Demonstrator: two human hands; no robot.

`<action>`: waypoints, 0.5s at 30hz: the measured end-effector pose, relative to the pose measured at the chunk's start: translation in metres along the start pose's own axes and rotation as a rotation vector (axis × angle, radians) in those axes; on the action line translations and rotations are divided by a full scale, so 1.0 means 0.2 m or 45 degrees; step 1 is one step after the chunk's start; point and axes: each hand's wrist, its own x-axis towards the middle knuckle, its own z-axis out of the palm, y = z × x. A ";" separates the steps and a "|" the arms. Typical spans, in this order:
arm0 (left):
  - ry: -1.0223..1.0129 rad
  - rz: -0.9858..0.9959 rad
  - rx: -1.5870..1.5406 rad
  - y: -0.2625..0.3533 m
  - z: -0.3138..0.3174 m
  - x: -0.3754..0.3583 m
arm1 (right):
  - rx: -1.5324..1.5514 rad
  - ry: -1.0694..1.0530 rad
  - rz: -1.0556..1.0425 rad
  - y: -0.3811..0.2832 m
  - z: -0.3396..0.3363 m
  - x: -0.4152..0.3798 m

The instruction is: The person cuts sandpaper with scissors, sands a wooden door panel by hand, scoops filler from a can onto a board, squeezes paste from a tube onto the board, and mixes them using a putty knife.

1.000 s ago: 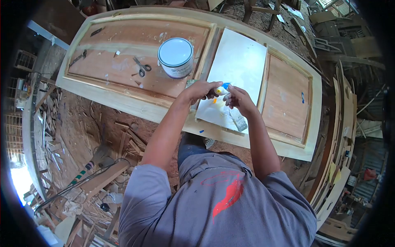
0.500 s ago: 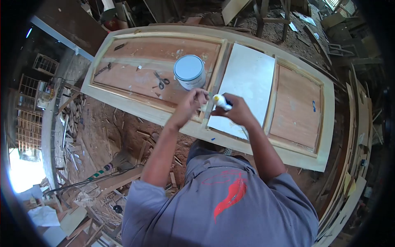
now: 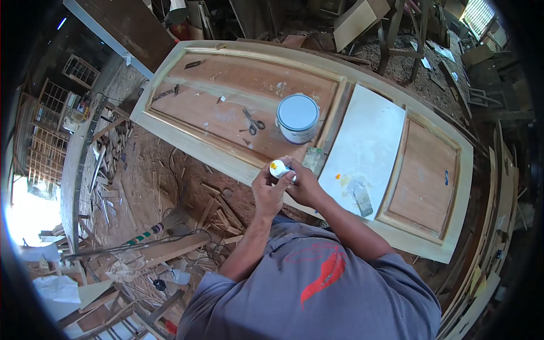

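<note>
Both hands are together in front of my chest, around a small white tube [image 3: 279, 168] with yellow at its end. My left hand [image 3: 268, 191] is closed on the tube from the left, thumb along it. My right hand [image 3: 304, 184] wraps it from the right. Just beyond the hands lies a flat, smeared scraper blade [image 3: 313, 157]. To the right, a white board [image 3: 362, 130] carries an orange dab [image 3: 338, 176], some smears and a grey flat scraper [image 3: 361, 196]. A lidded paint tin [image 3: 297, 118] stands behind my hands.
A panelled wooden door [image 3: 238, 85] lies flat under these things. Scissors [image 3: 253, 122] rest on its left panel, and a small blue item [image 3: 446, 177] on the right panel. Wood scraps [image 3: 226, 218] litter the floor at left. Long boards [image 3: 493, 204] lean at right.
My left hand has come to the tube and closed on it beside my right hand. The tube has moved nearer my body. The view has shifted, showing the orange dab and grey scraper.
</note>
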 end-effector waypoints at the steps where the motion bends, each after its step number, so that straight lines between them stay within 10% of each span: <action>1: 0.020 -0.046 -0.040 0.00 -0.05 0.05 | 0.015 0.037 -0.014 -0.01 0.05 0.06; 9: 0.176 0.134 -0.037 0.25 -0.84 0.64 | 0.206 -0.607 -0.049 0.11 0.45 0.71; 14: 0.224 0.025 0.012 0.27 -1.35 1.01 | -0.419 -0.442 0.411 0.34 0.82 1.64; 15: 0.188 0.012 0.048 0.25 -1.44 1.05 | -0.600 -0.188 0.092 0.44 0.91 1.80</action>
